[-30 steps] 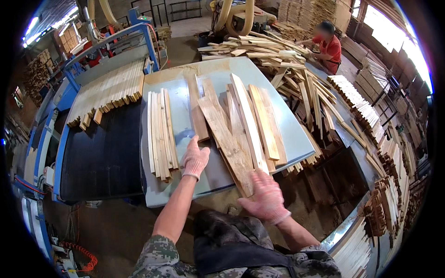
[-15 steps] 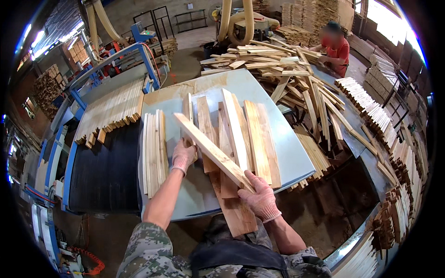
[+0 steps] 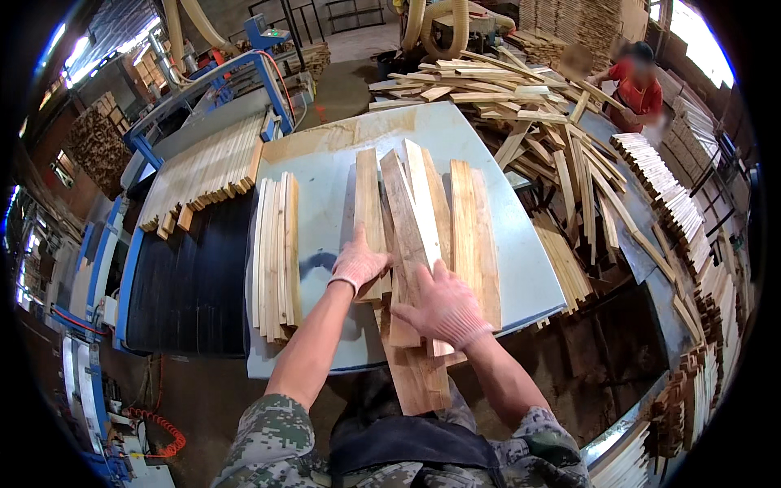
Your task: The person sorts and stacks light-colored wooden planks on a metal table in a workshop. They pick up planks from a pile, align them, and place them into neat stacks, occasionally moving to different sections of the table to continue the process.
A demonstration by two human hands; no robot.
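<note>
Several loose wooden slats (image 3: 415, 211) lie lengthwise on a pale grey table (image 3: 325, 179) in front of me. My left hand (image 3: 359, 264), in a pink glove, rests flat on the near end of the leftmost slats. My right hand (image 3: 443, 307), also gloved, presses flat on the near ends of the middle slats, which stick out past the table's front edge. Neither hand is closed around a slat. A neat row of slats (image 3: 275, 256) lies to the left of my left hand.
A black conveyor belt (image 3: 191, 276) with a row of slats (image 3: 207, 171) at its far end runs along the left. A big heap of slats (image 3: 521, 106) covers the back right, where another person in red (image 3: 639, 85) works. Stacked slats (image 3: 675, 211) line the right.
The slat that I held lifted and slanted across the pile has been laid down lengthwise with the others. Both hands now lie flat on the near ends.
</note>
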